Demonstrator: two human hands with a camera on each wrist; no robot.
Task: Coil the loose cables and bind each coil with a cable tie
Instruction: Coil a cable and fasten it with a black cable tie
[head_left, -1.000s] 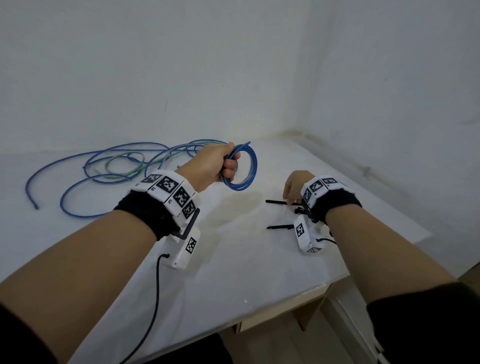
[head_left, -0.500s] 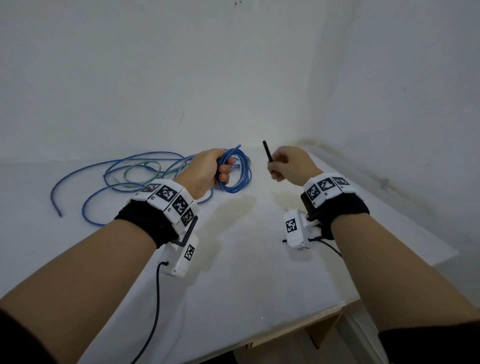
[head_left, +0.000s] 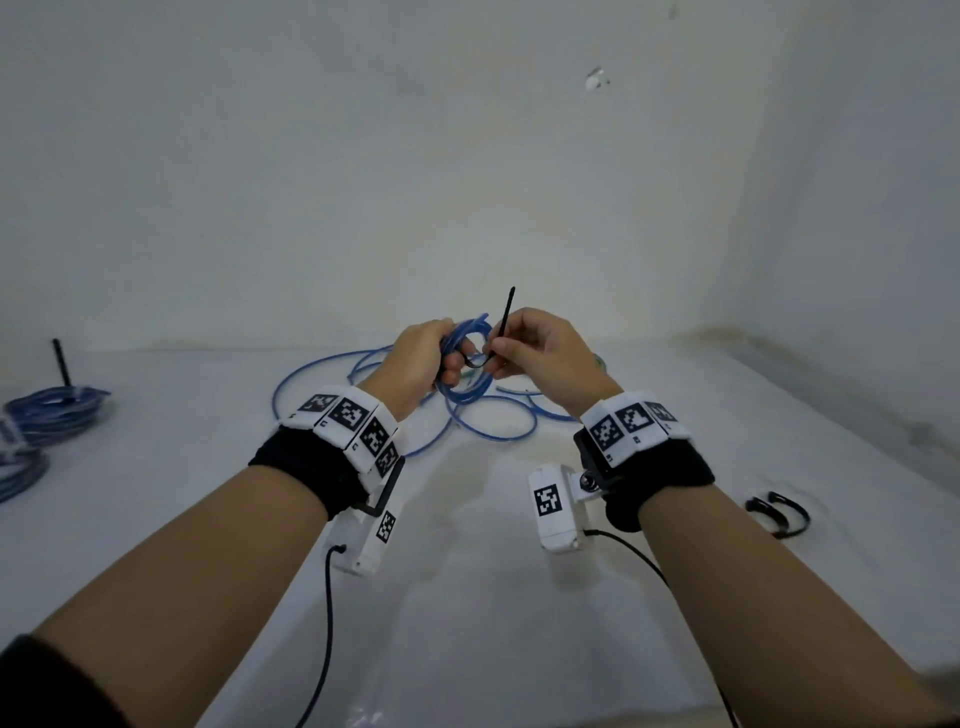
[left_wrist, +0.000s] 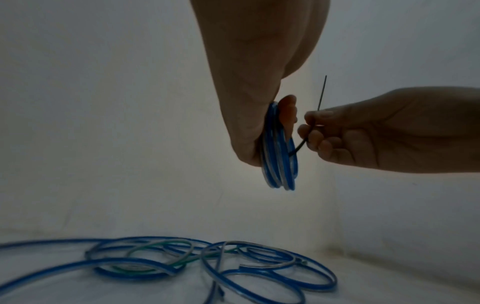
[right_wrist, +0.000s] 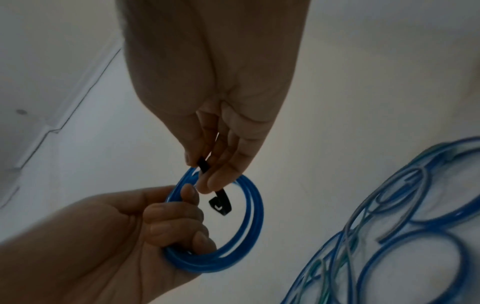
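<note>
My left hand (head_left: 423, 358) (right_wrist: 145, 224) grips a small blue cable coil (head_left: 467, 387) (left_wrist: 279, 164) (right_wrist: 249, 222), held upright above the table. My right hand (head_left: 540, 348) (left_wrist: 337, 131) pinches a black cable tie (head_left: 505, 319) (left_wrist: 320, 96) (right_wrist: 219, 202) between thumb and fingers. The tie's lower end reaches into the coil's ring beside my left fingers; its thin tail sticks up. Loose blue cables with a green strand (head_left: 498, 415) (left_wrist: 182, 265) (right_wrist: 389, 226) lie tangled on the table under both hands.
The white table (head_left: 467, 597) sits in a white-walled corner. Bound blue coils (head_left: 47, 415) with an upright black tie tail lie at the far left. Spare black cable ties (head_left: 779, 512) lie near the right edge. The front edge runs near my forearms.
My right hand lifted a cable tie off the table and brought it left to the coil. Both hands rose and came together; the tie's end now reaches into the coil.
</note>
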